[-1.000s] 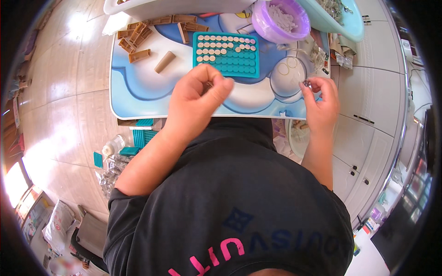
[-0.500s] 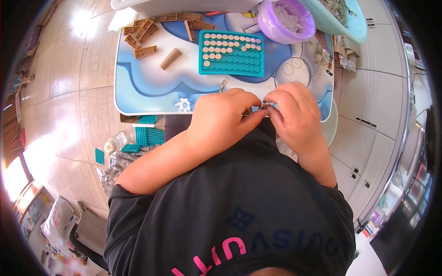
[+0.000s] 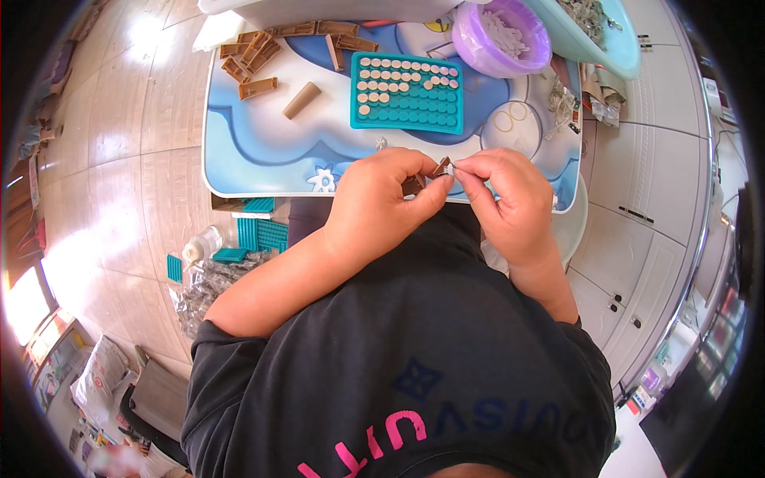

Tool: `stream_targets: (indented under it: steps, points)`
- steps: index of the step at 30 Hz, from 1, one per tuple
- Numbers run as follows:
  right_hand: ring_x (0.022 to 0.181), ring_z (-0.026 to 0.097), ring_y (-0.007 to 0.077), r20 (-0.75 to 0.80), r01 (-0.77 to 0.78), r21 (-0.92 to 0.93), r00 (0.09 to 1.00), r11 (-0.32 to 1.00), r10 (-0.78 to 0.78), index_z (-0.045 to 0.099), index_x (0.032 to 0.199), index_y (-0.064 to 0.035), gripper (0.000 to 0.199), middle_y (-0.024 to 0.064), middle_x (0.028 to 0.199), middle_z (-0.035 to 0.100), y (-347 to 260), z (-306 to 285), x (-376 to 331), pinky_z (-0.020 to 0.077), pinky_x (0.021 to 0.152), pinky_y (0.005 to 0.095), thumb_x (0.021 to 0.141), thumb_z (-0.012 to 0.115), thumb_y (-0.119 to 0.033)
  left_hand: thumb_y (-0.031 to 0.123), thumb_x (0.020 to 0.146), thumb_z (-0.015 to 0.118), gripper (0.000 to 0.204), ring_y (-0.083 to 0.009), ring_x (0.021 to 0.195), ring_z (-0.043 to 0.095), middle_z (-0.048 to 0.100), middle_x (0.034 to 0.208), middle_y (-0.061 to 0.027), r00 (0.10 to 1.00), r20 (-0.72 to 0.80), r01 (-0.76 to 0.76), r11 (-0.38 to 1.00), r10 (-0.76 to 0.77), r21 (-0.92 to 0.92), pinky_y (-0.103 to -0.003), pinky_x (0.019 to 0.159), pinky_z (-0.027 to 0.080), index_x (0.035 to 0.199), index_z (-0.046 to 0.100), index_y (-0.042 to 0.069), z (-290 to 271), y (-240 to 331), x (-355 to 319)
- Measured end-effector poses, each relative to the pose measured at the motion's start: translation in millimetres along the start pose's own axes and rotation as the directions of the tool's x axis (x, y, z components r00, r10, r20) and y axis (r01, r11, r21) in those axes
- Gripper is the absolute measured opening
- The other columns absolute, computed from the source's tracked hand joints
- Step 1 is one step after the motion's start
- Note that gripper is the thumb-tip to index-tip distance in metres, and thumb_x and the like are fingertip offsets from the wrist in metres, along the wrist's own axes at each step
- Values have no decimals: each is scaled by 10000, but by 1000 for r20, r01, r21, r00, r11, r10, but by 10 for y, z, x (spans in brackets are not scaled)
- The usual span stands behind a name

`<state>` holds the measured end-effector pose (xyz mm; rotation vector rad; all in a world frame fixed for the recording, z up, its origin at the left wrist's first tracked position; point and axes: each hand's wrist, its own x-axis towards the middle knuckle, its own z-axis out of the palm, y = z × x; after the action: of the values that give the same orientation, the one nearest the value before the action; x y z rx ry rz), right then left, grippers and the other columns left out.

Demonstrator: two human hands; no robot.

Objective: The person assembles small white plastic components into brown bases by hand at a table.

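With your left hand point(image 3: 374, 203) and right hand point(image 3: 506, 199) both pinching a small brown piece point(image 3: 441, 168) in narrow fingers, the teal tray point(image 3: 408, 102) on the counter point(image 3: 263, 151) sits roughly half filled with white discs point(image 3: 398, 77), near rows left.

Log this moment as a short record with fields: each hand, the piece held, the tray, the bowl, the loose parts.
left hand: left hand pinches a small brown piece at the near table edge
right hand: right hand grips the same piece from the other side, fingertips meeting the left's
tray: teal grid tray, far rows filled with pale round discs, near rows empty
bowl: purple bowl with white bits, right of the tray
loose parts: brown blocks at the table's far left; tan cylinder beside the tray
surface: blue-and-white table
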<state>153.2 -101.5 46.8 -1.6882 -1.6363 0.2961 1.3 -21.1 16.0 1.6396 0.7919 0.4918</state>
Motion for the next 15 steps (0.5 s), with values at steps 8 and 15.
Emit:
stream_targets:
  steps: [8,15]
  points:
    - [677,595,283,-4,24,-23,1000,999,-24,595,828,-17,147,101,783,626,16,33,-1,466,591,354,709,676,15,161,784,679,170,-213,597,588,636,773,-112,999,-42,-32,999,32,-19,-299,553,470,877,660,20,27,-5,-4]
    - [698,601,284,0,92,-126,996,988,-92,589,829,-28,149,100,790,625,-20,48,3,473,596,364,709,671,0,116,757,654,178,-237,635,616,631,769,-125,998,-51,-37,999,36,-10,-319,563,484,900,652,10,58,-60,-6]
